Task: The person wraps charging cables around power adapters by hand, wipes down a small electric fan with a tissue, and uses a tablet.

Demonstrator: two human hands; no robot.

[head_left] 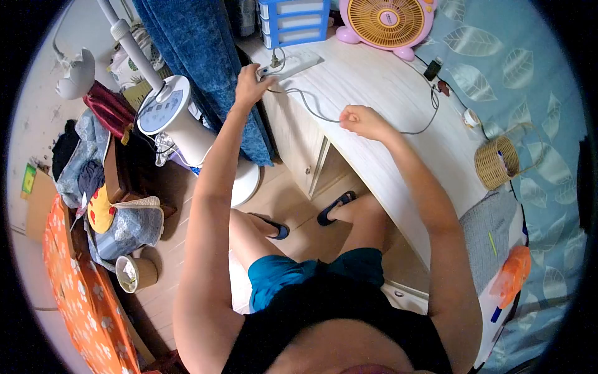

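At the left end of the white desk, my left hand has its fingers closed around the near end of a white power strip. A plug with a short looped cord stands in the strip. From beside that hand a thin grey cable runs right across the desktop. My right hand is closed over the desk's front edge with the cable at its fingertips; the pinch itself is partly hidden. Past this hand the cable carries on toward the desk's right side.
A blue drawer unit and pink fan stand at the back. On the right are a wicker basket, a black adapter and an orange bag. A white pedestal appliance and paper bin stand left.
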